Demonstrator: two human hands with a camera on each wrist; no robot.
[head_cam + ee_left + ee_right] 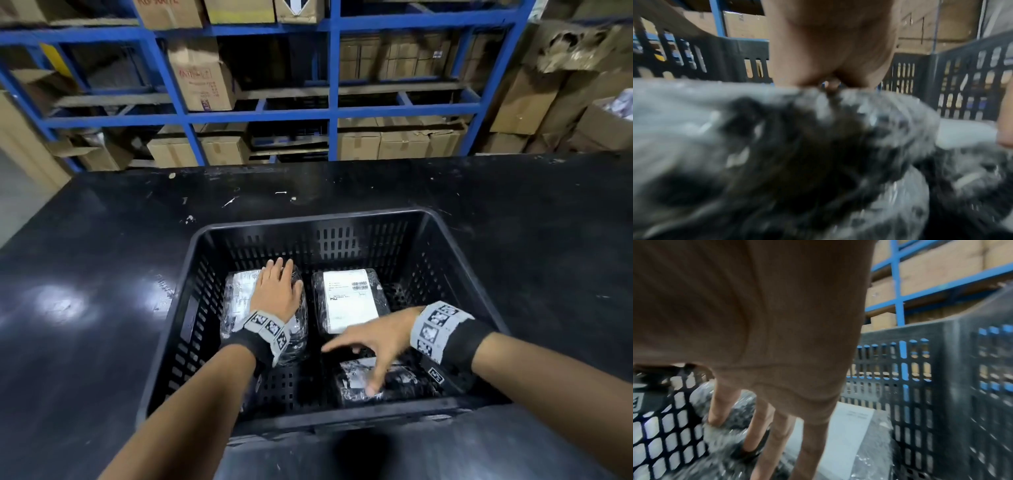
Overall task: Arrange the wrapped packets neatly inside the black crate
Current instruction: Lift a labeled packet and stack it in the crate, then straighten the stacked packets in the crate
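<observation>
The black crate (pixel 308 219) stands on a black table and holds three wrapped packets. My left hand (pixel 277 291) lies flat, fingers straight, on the left packet (pixel 236 298); in the left wrist view the palm (pixel 828 48) presses that packet's blurred wrap (pixel 777 146). A packet with a white label (pixel 346 298) lies at the back right. My right hand (pixel 373 342) spreads its fingers over the front-right packet (pixel 356 377), one fingertip touching it. In the right wrist view the fingers (pixel 777 434) reach down onto that packet (pixel 725 438), with the labelled packet (pixel 849 434) beyond them.
The black table (pixel 102 274) stretches around the crate on all sides. Blue shelving (pixel 332 113) with cardboard boxes stands behind the table. More boxes (pixel 524 99) are stacked at the right. The slotted crate walls (pixel 941 369) rise close beside my right hand.
</observation>
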